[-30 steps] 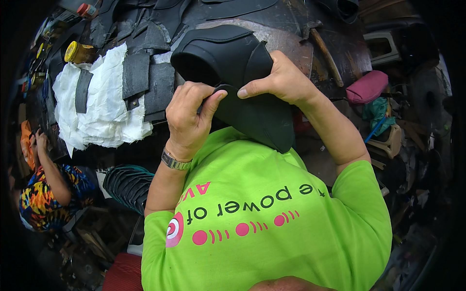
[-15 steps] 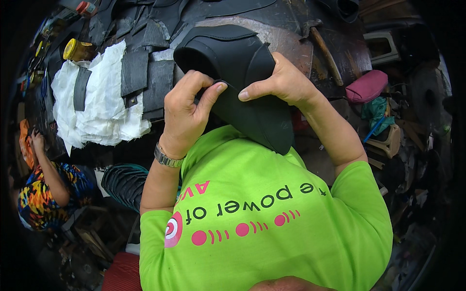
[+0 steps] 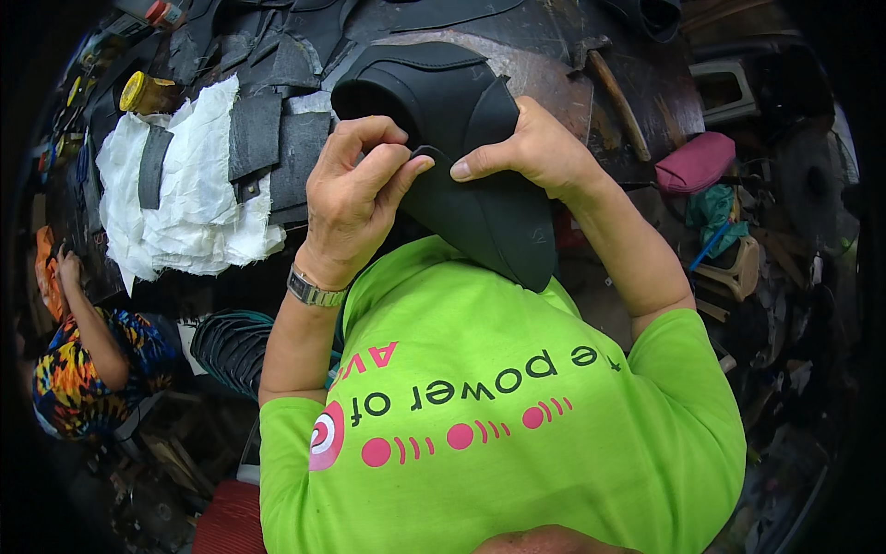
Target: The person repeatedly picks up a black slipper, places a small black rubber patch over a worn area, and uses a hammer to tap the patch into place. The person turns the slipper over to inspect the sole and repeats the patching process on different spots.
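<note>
A black leather shoe upper (image 3: 480,198) with stitched seams rests between my hands, its pointed end toward my chest. At its left edge is my left hand (image 3: 355,189), thumb and index finger closed at a lifted flap of the leather; the exact contact is partly hidden. My right hand (image 3: 535,152) grips the upper's right side, thumb pressed on the near face and the other fingers out of sight behind it.
Left on the dark worktable lie white cloth (image 3: 198,198), black strips (image 3: 254,138) and a yellow-lidded jar (image 3: 146,94). A hammer (image 3: 618,106) lies to the right, near a maroon pouch (image 3: 697,164). Another person's arm (image 3: 92,319) shows at far left.
My left hand has shifted slightly left, its fingers bent differently, and the leather flap by its thumb stands out more. The right hand keeps its grip almost unmoved.
</note>
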Motion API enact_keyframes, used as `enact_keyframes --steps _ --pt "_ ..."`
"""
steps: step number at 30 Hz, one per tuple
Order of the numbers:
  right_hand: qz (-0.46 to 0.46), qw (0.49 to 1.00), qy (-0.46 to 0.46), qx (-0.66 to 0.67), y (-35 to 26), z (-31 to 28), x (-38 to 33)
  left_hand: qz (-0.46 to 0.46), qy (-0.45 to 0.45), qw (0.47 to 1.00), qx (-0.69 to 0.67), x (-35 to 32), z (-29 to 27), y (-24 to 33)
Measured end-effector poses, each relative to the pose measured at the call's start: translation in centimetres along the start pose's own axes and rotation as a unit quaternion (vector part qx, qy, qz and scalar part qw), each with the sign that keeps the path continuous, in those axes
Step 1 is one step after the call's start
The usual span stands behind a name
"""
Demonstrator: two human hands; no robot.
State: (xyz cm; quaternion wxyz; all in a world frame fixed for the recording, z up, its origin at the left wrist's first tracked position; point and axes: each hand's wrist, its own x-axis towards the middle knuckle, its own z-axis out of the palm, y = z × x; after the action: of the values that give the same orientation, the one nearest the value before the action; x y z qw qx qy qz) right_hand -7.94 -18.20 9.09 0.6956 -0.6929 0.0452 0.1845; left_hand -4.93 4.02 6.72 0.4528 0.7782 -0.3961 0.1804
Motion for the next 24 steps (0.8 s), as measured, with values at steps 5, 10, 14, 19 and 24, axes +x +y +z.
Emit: enact_keyframes --steps 5,10,14,19,24 --pt "-0.015 1.0 -0.002 0.018 0.08 -0.19 -0.09 0.01 -0.006 1.0 -0.009 0.17 0.08 -0.17" --pt "-0.034 0.999 -0.03 0.029 0.18 -0.21 -0.01 -0.139 -0.059 0.976 -0.156 0.43 -0.03 -0.15" --pt "-0.038 0.998 -0.021 0.037 0.18 -0.11 -0.17 -0.225 -0.099 0.931 -0.271 0.62 -0.51 -0.45" --pt "-0.029 0.998 -0.029 0.05 0.03 -0.1 -0.27 -0.247 -0.097 0.916 -0.302 0.51 -0.65 -0.35" --pt "-0.041 0.996 -0.028 0.068 -0.07 0.11 -0.33 -0.246 -0.088 0.918 -0.298 0.43 -0.64 -0.19"
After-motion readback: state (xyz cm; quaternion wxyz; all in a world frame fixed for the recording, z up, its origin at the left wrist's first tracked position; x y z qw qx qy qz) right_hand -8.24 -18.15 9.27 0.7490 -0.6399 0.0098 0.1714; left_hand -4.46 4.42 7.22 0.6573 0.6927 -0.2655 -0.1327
